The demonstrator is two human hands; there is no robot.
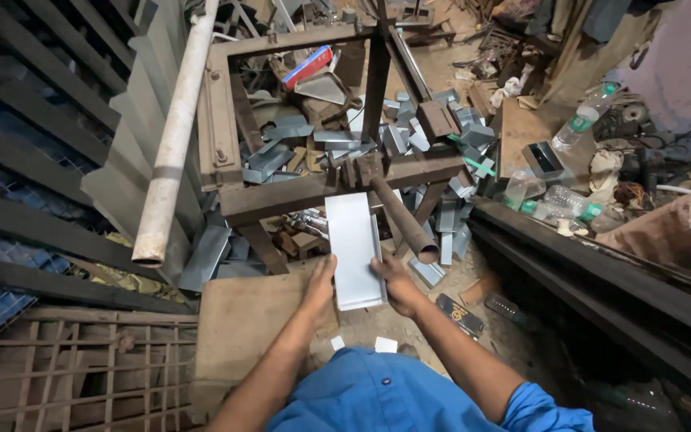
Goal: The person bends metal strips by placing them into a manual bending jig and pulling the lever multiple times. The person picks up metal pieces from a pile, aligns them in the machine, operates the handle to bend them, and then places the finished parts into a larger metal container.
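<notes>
Both hands, the left hand (321, 280) and right hand (393, 282), are closing their fingers on the near-end edges of the sheet (353, 248), which is reaching beyond the fingertips into the press (313, 192), probably light, stiff, sharp-edged, so side edges are serving best.

We see a flat sheet (353, 248) of pale grey metal, smooth and softly shiny, between our hands. The frame (297, 196) it rests on is heavy steel, brown with rust and rough, and so is the tube handle (401, 218). The bent offcuts (281, 132) scattered around are the same dull, smooth grey sheet metal. The long pipe (173, 136) looks chalky white and matt. The bottles (581, 120) are clear, glossy plastic. Our shirt (385, 396) is plain blue cloth.
</notes>
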